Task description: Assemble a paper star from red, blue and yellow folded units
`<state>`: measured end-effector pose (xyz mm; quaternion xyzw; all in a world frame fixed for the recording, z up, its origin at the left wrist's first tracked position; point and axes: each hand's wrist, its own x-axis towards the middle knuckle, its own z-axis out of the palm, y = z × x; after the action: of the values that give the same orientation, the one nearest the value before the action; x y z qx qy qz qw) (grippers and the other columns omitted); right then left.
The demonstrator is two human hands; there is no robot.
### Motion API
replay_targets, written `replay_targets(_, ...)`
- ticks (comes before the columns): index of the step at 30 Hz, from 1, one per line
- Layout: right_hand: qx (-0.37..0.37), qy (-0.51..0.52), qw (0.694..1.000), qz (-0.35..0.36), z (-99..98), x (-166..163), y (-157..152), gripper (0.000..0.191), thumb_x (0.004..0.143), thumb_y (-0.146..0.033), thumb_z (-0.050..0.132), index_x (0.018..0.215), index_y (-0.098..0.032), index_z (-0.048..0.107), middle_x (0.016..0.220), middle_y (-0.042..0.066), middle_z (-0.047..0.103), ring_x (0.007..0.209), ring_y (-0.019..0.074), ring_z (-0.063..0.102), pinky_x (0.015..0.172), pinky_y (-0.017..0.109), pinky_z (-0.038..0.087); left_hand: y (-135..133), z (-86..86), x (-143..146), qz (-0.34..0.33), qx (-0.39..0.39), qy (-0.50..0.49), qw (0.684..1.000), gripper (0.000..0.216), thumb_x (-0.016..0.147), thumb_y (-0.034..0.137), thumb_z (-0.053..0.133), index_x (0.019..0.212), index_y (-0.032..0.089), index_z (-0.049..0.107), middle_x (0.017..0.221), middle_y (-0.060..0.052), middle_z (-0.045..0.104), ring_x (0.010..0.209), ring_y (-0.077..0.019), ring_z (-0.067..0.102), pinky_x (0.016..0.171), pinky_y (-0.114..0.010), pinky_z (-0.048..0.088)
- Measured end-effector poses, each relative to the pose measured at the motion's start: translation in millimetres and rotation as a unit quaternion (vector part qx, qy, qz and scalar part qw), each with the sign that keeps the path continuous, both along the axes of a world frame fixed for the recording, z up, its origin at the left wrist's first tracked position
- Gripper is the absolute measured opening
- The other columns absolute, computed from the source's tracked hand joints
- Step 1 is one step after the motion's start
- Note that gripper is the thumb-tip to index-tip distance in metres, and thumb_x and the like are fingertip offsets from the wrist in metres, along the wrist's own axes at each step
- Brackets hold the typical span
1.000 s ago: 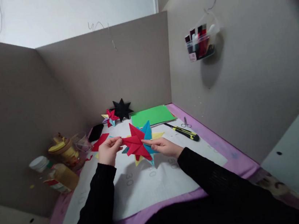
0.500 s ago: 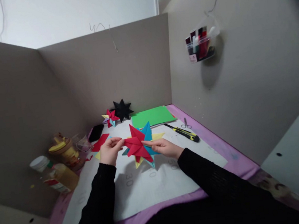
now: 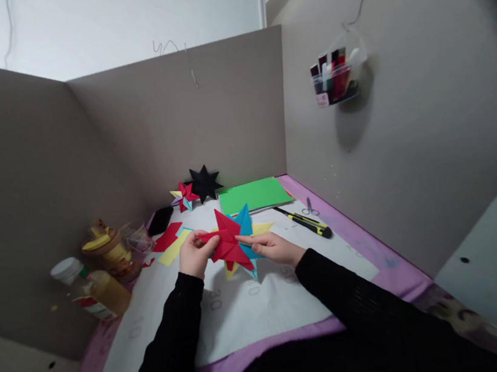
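A white paper sheet covers the purple desk. Above it, a red, blue and yellow folded paper star hangs between both hands: the right hand pinches its right side, the left hand pinches a red point.

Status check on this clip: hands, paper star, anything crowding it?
Left hand pinching a red point of the paper star. Right hand holding its other side. Star off the white sheet. Utility knife apart, nothing crowding.
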<state>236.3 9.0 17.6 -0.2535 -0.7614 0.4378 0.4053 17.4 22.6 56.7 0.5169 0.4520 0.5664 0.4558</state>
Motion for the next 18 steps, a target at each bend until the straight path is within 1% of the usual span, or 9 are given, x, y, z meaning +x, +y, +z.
replay_targets(3,-0.009,0.007,1.000,0.001,-0.6,0.8,0.5,0.050,0.088,-0.049,0.046,0.129,-0.021,0.048,0.136,0.010,0.047,0.127,0.0233,0.044,0.108,0.046,0.030,0.6,-0.9,1.0,0.013,0.003,0.017,1.000,0.040,0.053,0.034,0.080,0.075,0.016,0.052,0.049,0.005,0.057,0.041,-0.0079,0.049,0.041,-0.017,0.035)
replay_targets(6,-0.013,0.007,1.000,0.002,-1.3,1.3,1.0,0.051,0.088,-0.049,0.046,0.130,-0.020,0.048,0.136,0.010,0.047,0.127,0.0233,0.044,0.108,0.045,0.030,1.7,-2.1,0.8,0.008,-0.001,0.021,1.000,0.041,0.052,0.035,0.080,0.076,0.015,0.053,0.051,0.004,0.058,0.043,-0.0095,0.051,0.043,-0.019,0.037)
replay_targets(8,-0.010,0.003,1.000,0.002,-1.5,1.1,1.1,0.051,0.088,-0.050,0.046,0.130,-0.020,0.047,0.136,0.010,0.047,0.127,0.0235,0.044,0.108,0.045,0.030,2.9,-3.5,0.2,0.000,-0.003,0.018,1.000,0.041,0.052,0.034,0.080,0.077,0.015,0.054,0.056,0.002,0.061,0.048,-0.0110,0.054,0.047,-0.021,0.040)
replay_targets(10,-0.005,-0.002,1.000,0.004,-1.4,0.5,0.9,0.053,0.088,-0.051,0.045,0.130,-0.020,0.047,0.135,0.010,0.047,0.126,0.0238,0.045,0.108,0.045,0.030,4.6,-5.7,-0.4,0.008,0.004,0.026,1.000,0.042,0.051,0.033,0.081,0.078,0.015,0.055,0.062,0.001,0.062,0.054,-0.0118,0.056,0.052,-0.022,0.043)
replay_targets(12,-0.001,-0.005,1.000,0.007,-0.9,0.0,0.7,0.054,0.088,-0.053,0.045,0.130,-0.020,0.047,0.136,0.010,0.047,0.127,0.0239,0.044,0.108,0.045,0.029,6.3,-7.9,-0.4,0.022,0.023,0.046,0.998,0.041,0.051,0.032,0.081,0.078,0.015,0.055,0.068,0.000,0.062,0.059,-0.0122,0.057,0.056,-0.023,0.045)
replay_targets(14,-0.003,-0.006,1.000,0.009,-0.4,0.0,0.4,0.055,0.087,-0.053,0.045,0.130,-0.020,0.047,0.136,0.010,0.047,0.127,0.0239,0.044,0.108,0.045,0.030,7.0,-9.6,0.7,0.019,0.047,0.049,0.997,0.042,0.051,0.031,0.081,0.079,0.015,0.053,0.079,-0.003,0.064,0.068,-0.0135,0.060,0.061,-0.024,0.047)
replay_targets(16,-0.008,-0.004,1.000,0.010,0.0,0.3,0.0,0.054,0.087,-0.054,0.044,0.130,-0.020,0.048,0.136,0.010,0.047,0.127,0.0238,0.044,0.108,0.045,0.030,5.7,-10.3,3.1,-0.002,0.049,0.022,0.999,0.047,0.051,0.031,0.081,0.084,0.016,0.050,0.086,-0.004,0.064,0.072,-0.0151,0.062,0.063,-0.025,0.048)
replay_targets(18,-0.009,-0.004,1.000,0.013,0.0,0.5,-0.3,0.054,0.088,-0.053,0.044,0.130,-0.020,0.048,0.136,0.010,0.047,0.126,0.0238,0.046,0.107,0.044,0.031,2.7,-9.7,6.0,-0.020,0.020,-0.004,1.000,0.058,0.051,0.032,0.081,0.096,0.018,0.047,0.079,-0.002,0.065,0.066,-0.0158,0.063,0.060,-0.027,0.049)
